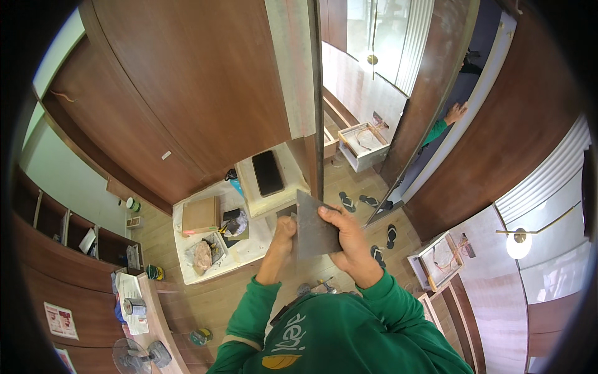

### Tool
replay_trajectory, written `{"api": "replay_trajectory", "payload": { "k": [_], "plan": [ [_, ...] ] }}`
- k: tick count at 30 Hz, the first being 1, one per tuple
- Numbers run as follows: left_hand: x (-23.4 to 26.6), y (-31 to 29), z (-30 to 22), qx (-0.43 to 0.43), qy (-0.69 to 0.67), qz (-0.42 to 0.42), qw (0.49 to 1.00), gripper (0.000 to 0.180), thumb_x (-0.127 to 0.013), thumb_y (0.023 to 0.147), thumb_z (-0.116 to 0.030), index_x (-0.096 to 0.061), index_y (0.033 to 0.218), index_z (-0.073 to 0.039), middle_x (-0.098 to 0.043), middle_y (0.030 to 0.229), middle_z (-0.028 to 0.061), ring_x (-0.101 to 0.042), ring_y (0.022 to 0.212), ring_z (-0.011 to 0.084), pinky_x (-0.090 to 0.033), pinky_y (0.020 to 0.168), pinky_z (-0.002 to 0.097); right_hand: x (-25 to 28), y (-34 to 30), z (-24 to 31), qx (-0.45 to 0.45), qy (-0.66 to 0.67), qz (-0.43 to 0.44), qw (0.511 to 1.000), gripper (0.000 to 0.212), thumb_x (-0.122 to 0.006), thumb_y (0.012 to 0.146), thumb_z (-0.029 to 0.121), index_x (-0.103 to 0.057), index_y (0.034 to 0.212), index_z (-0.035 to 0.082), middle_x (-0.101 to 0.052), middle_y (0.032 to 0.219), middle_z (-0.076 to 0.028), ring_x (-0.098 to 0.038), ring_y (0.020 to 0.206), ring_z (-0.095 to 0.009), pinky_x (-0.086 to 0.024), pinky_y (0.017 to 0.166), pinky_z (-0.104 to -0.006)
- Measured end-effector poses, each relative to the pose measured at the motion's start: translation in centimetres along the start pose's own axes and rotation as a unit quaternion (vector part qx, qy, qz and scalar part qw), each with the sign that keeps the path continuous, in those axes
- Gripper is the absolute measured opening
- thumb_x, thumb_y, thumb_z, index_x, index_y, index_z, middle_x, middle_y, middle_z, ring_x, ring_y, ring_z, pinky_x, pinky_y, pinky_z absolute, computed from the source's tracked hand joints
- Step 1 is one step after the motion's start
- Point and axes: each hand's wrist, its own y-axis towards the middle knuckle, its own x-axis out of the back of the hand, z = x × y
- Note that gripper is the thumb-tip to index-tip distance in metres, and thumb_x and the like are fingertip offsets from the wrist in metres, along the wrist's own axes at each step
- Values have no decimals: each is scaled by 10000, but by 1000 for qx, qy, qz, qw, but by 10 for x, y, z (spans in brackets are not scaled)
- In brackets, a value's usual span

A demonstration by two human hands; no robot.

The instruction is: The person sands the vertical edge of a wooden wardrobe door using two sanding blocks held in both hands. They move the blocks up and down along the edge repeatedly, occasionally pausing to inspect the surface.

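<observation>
A dark grey sheet that looks like sandpaper (314, 234) is held up in front of my chest. My right hand (354, 244) grips its right side, with the thumb lying on the near face and the fingers behind. At the sheet's left edge, my left hand (284, 235) is closed, its fingers curled in and partly hidden. A small dark piece shows just beyond that fist; whether it belongs to the same sheet I cannot tell. Beyond my hands, a black phone (268, 172) lies on a pale covered step.
A low white platform (205, 272) carries a cardboard box (201, 215) and a tray of odds and ends (207, 252). A mirror panel stands ahead, reflecting a green-sleeved arm (439, 129). Slippers (391, 235), an open drawer unit (436, 262), a fan (132, 356) and cans stand around.
</observation>
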Motion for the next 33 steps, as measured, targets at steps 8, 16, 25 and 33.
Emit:
{"api": "replay_trajectory", "payload": {
  "k": [8, 16, 25, 33],
  "plan": [
    [45, -17, 4, -22, -159, -102, 982, 393, -687, 999, -403, -702, 1104, -25, -723, 921, 74, -704, 761, 202, -591, 714, 394, 24, -10, 35, 122, 60, -35, 990, 507, -733, 948, 161, -532, 1370, -35, -689, 1180, -150, -691, 1008, -215, -569, 896, -374],
    [-30, -24, -55, 23, -268, -173, 947, 350, -727, 967, -205, -656, 1264, -34, -712, 1182, 88, -689, 1077, 219, -556, 958, 394, 35, -23, 13, 243, 15, -21, 970, 480, -624, 1043, 154, -514, 1457, -62, -609, 1421, -174, -611, 1275, -251, -490, 1095, -406],
    [-61, -15, -26, 78, -180, -131, 972, 368, -754, 885, -46, -640, 1216, 71, -721, 1136, 133, -714, 1033, 245, -574, 931, 391, 38, -31, -21, 314, -128, 15, 941, 558, -566, 1092, 238, -408, 1573, 4, -558, 1486, -121, -577, 1284, -197, -455, 1096, -360],
    [-61, -8, -33, -80, -96, -141, 982, 369, -810, 800, 14, -697, 1150, 34, -747, 1087, 119, -722, 961, 217, -574, 903, 358, 33, -50, -3, 211, -179, 37, 960, 502, -559, 1099, 307, -505, 1540, 75, -645, 1360, -100, -577, 1247, -151, -485, 986, -257]
  ]
}}
